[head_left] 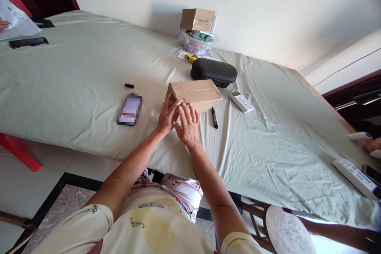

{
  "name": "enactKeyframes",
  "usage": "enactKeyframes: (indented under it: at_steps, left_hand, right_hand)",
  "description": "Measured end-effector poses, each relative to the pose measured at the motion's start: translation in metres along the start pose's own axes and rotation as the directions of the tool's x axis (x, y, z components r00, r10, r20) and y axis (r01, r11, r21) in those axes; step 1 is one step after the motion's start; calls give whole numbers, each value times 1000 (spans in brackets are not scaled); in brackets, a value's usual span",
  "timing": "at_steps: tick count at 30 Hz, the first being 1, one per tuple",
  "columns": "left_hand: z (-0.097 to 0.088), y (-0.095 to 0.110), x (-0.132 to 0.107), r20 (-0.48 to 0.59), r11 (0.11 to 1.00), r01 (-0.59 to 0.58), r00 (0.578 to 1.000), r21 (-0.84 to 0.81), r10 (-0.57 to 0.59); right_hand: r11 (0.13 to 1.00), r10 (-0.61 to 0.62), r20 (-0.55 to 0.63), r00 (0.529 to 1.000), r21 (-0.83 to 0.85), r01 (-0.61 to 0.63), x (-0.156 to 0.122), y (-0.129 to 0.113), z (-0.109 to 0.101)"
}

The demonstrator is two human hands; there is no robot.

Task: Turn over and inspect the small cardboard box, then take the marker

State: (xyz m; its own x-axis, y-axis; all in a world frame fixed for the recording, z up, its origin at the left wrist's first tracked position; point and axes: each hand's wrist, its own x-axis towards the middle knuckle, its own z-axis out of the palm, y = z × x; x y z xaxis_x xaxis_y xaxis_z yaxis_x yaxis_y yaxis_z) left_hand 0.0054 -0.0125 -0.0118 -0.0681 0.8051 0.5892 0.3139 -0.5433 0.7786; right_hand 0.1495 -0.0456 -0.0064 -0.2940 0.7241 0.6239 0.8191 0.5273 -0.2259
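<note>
A closed brown cardboard box [198, 91] with dark ink marks on top sits on the cloth in front of me. My left hand [167, 118] grips its near left corner, some fingertips on the left end and others along the top edge. Beside it, my right hand [187, 125] rests with outstretched fingers against the near side and edge of the box, thumb close to the left hand. Just right of the box lies a black marker pen [214, 118]. A phone [130, 109] with a lit, blurred screen is to the left, below a small black cylinder [129, 85].
Behind the box are a black hard case [213, 70], a yellow tape measure [190, 58] and a plastic tub [198, 43] topped by another cardboard box [197, 20]. A white device [241, 101] lies right. Other people's hands show at both edges, one with papers [16, 18].
</note>
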Motion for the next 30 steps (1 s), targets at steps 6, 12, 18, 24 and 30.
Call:
enactKeyframes:
  at_steps: [6,12,18,24,30]
  left_hand:
    - [1,-8,-1,-20,992,-118,993,54,119]
    - [0,-9,0,-67,979,-156,984,134,166]
    - [-4,-10,0,-86,970,-200,973,138,213]
    - [-13,-15,4,-82,979,-161,982,128,172]
    - [-20,-21,11,-86,982,-160,982,100,169]
  right_hand:
    - [983,-33,46,998,-177,41,0,8,3]
    - [963,122,-159,980,-219,-155,0,36,-8]
    - [958,216,-344,914,-109,-267,-7,79,-24]
    - [955,296,-347,890,117,-272,-16,89,-18]
    - [896,434,-285,855,239,-375,-18,78,-7]
